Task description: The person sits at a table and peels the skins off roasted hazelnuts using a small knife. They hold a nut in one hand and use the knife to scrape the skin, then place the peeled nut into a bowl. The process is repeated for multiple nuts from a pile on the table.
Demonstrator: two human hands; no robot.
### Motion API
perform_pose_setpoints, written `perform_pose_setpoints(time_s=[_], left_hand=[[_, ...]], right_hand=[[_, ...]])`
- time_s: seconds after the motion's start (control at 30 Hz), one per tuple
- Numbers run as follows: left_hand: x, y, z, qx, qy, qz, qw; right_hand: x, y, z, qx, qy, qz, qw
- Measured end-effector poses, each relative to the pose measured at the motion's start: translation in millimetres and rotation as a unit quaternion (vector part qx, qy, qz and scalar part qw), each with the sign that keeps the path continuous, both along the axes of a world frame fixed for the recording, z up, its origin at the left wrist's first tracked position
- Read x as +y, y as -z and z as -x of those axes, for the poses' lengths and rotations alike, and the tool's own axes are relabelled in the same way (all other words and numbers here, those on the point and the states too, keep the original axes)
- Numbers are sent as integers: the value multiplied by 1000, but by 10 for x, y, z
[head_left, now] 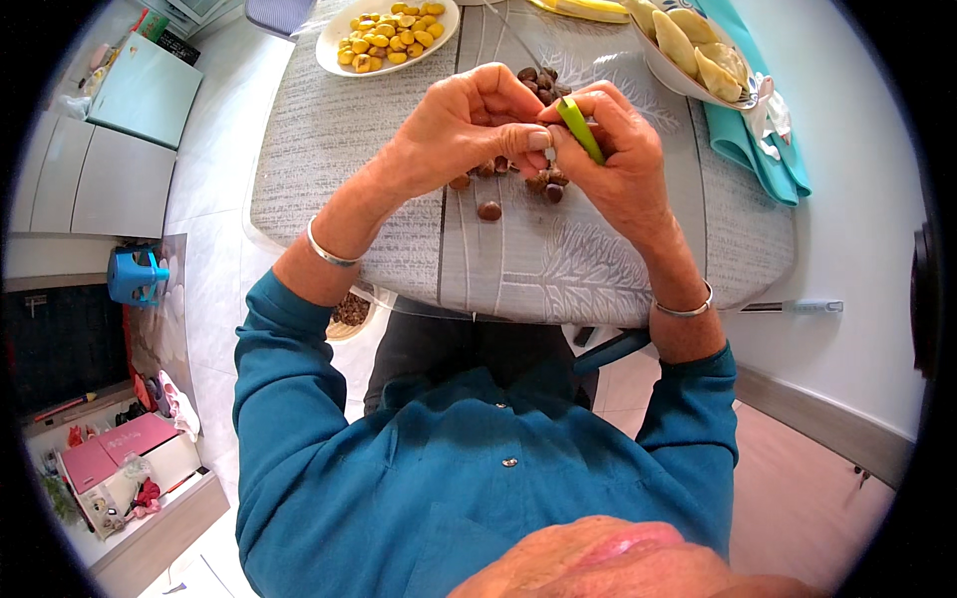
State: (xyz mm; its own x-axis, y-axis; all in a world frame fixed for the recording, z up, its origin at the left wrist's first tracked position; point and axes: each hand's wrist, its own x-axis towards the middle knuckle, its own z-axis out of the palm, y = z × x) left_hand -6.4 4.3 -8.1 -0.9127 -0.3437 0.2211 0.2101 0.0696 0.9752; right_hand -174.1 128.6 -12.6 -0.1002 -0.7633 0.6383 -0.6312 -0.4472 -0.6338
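My two hands meet over the table, above several brown chestnuts (488, 210). In my right hand (623, 159) is a small knife with a bright green handle (580, 130); a short silvery bit, perhaps its blade, shows near my left thumb. My left hand (464, 125) is closed, thumb and fingers bent toward the right fingertips. Whatever it pinches is hidden by the fingers. More dark chestnuts (538, 82) lie beyond the hands. At the far left, peeled yellow chestnuts (389, 38) fill a white plate (326, 52).
The table (349, 179) has a grey patterned cover. A bowl (670, 75) of folded dumplings (698, 45) stands far right, on a turquoise cloth (758, 164). Something yellow like a banana (583, 9) lies at the far edge. A blue stool (137, 276) stands on the floor, left.
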Motion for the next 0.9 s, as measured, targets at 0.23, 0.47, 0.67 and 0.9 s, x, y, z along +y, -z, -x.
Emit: perform_pose_setpoints(time_s=[0.23, 0.47, 0.67, 0.9], left_hand=[[-26, 162, 68, 38, -39, 41, 998], [25, 223, 105, 39, -77, 117, 989], [65, 150, 96, 37, -35, 2, 999], [-45, 103, 54, 42, -13, -152, 987]], right_hand=[[-59, 99, -8, 82, 57, 58, 993], [-65, 136, -24, 14, 115, 15, 993], [-44, 123, 12, -102, 130, -67, 984], [7, 109, 220, 15, 151, -160, 975]])
